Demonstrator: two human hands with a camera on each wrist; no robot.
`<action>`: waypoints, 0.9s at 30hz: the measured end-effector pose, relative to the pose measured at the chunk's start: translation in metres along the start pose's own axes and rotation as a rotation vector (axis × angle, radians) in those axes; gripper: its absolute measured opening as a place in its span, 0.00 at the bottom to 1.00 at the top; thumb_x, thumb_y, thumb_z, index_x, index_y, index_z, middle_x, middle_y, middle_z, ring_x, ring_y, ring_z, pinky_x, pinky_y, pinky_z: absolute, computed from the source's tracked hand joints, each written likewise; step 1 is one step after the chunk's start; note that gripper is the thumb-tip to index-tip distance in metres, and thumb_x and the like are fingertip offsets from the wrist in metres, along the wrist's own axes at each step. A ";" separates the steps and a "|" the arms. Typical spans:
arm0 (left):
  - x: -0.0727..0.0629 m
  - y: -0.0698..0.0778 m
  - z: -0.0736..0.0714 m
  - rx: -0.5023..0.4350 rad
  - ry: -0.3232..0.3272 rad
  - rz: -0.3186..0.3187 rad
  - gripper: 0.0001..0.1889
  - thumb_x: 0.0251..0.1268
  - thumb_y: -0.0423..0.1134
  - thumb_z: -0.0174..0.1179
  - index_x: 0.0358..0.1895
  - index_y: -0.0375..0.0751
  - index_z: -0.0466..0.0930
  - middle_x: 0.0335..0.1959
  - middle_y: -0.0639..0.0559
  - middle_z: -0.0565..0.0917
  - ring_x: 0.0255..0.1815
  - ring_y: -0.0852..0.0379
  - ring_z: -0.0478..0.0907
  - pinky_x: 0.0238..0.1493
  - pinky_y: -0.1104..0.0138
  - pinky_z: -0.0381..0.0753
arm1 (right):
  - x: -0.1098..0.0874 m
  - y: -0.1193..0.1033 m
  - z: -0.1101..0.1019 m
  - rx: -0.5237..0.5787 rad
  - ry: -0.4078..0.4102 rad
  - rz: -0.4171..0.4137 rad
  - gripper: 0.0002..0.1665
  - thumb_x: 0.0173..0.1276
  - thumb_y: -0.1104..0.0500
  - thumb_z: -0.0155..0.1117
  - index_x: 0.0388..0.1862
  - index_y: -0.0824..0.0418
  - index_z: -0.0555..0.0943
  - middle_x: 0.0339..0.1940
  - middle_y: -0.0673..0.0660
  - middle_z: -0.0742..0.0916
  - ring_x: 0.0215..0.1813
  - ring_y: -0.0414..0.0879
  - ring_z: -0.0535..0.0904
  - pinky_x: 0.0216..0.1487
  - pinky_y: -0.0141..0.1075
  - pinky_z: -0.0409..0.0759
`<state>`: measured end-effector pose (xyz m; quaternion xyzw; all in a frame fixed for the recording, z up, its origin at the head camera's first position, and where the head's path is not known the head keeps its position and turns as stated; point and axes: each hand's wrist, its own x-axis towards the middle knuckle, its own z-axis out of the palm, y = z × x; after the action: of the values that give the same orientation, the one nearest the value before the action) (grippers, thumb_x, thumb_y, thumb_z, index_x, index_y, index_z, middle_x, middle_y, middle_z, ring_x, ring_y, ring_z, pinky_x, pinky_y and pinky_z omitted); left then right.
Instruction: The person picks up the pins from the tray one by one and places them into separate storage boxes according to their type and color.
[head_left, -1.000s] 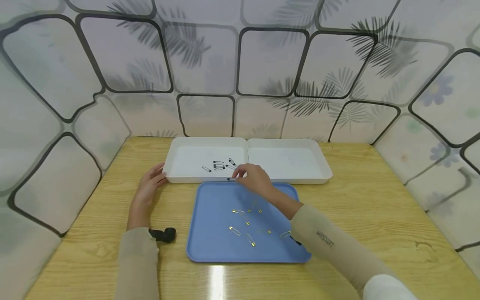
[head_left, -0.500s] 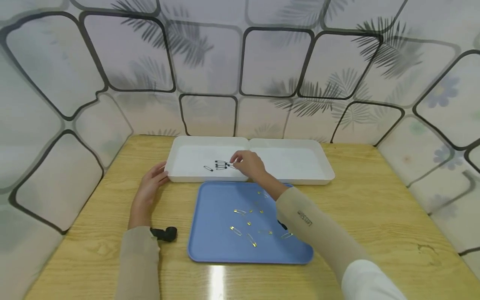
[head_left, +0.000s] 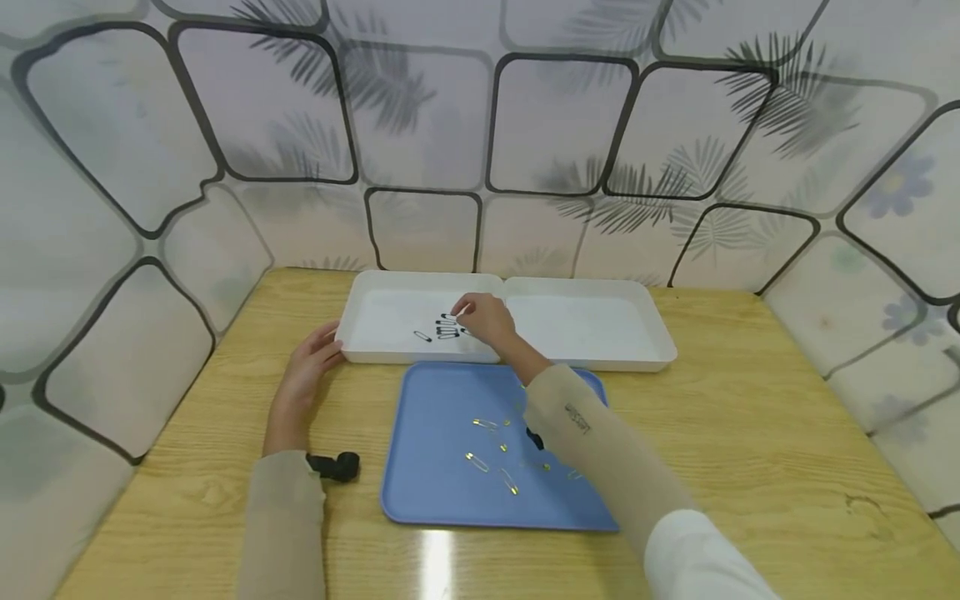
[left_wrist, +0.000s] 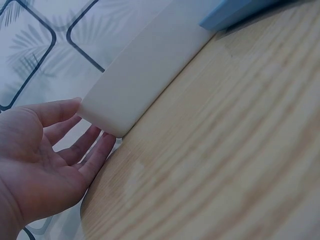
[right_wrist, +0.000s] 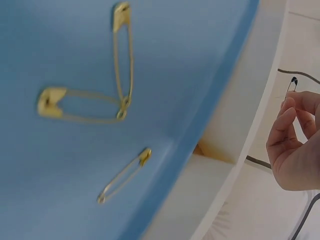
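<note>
In the right wrist view, my right hand (right_wrist: 297, 145) pinches a black-headed safety pin (right_wrist: 294, 81) between thumb and fingertips. The head view puts that right hand (head_left: 486, 322) over the left white tray (head_left: 386, 308), beside several black safety pins (head_left: 447, 333) lying in it. My left hand (head_left: 306, 373) rests against that tray's left end. Up close, the left hand (left_wrist: 55, 155) has its thumb tip at the rim and extended fingers along the tray's wall (left_wrist: 135, 75). Several gold safety pins (head_left: 477, 462) lie scattered on the blue tray (head_left: 427, 500).
A second white tray (head_left: 592, 321) stands against the left one's right side. The blue tray sits just in front of both, on a wooden table (head_left: 750, 433). My right forearm crosses over the blue tray. Patterned fabric (head_left: 420, 125) rises behind the table.
My right hand has moved from the left white tray's front edge further back and slightly left over the black pins, still pinching a pin. My left hand stays at the tray's end.
</note>
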<state>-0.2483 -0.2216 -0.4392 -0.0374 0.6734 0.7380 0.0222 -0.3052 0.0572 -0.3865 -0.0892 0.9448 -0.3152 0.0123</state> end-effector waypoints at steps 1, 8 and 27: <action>0.000 0.000 0.000 -0.003 0.003 -0.001 0.26 0.71 0.31 0.44 0.69 0.31 0.51 0.68 0.34 0.54 0.64 0.44 0.58 0.61 0.63 0.64 | 0.001 -0.001 0.002 0.006 0.000 -0.003 0.07 0.61 0.61 0.60 0.37 0.54 0.83 0.33 0.50 0.83 0.28 0.44 0.75 0.23 0.32 0.69; -0.002 0.002 0.002 0.005 0.015 -0.009 0.26 0.71 0.31 0.44 0.69 0.32 0.52 0.68 0.36 0.55 0.65 0.45 0.59 0.61 0.63 0.64 | 0.007 -0.009 0.014 0.039 -0.001 -0.008 0.08 0.59 0.61 0.61 0.37 0.54 0.84 0.34 0.51 0.83 0.31 0.44 0.76 0.27 0.32 0.70; -0.006 0.002 0.003 0.022 0.014 -0.015 0.26 0.72 0.32 0.45 0.70 0.33 0.52 0.68 0.35 0.55 0.62 0.45 0.62 0.60 0.64 0.65 | 0.015 -0.013 0.041 0.055 -0.013 0.100 0.07 0.61 0.60 0.61 0.36 0.52 0.84 0.35 0.50 0.84 0.31 0.43 0.76 0.27 0.32 0.70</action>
<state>-0.2424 -0.2189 -0.4367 -0.0471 0.6815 0.7299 0.0233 -0.3150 0.0202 -0.4114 -0.0436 0.9390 -0.3393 0.0368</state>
